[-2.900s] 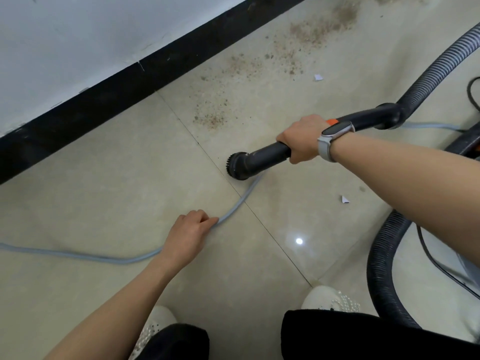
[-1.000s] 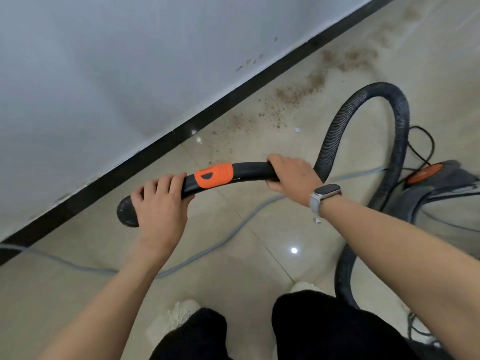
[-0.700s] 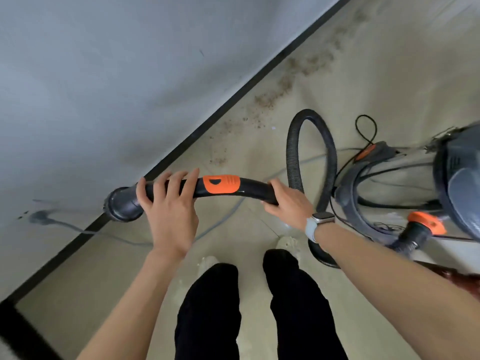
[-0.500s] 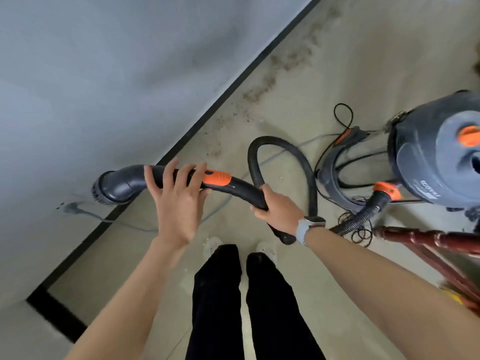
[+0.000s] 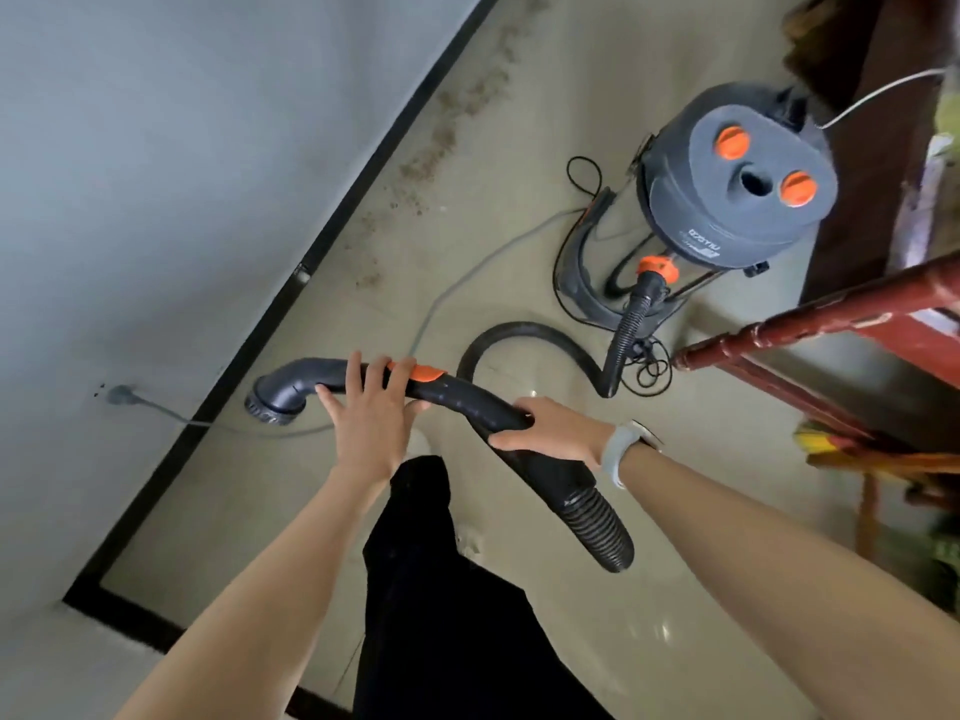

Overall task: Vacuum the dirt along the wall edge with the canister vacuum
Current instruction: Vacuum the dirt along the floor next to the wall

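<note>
Fingers [image 5: 371, 374] of both our hands wrap the curved black plastic vacuum wand [image 5: 457, 402], held up off the floor, so next we lower its round brush [image 5: 270, 410] to the brown dirt [image 5: 431, 158] by the wall.

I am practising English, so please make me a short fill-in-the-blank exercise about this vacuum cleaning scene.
1. Both hands hold the black ____ of the vacuum.
2. The watch is on the ____ wrist.
3. The canister has two ____ knobs on top.
4. The dirt lies along the black ____.

Missing words: wand; right; orange; baseboard
</note>
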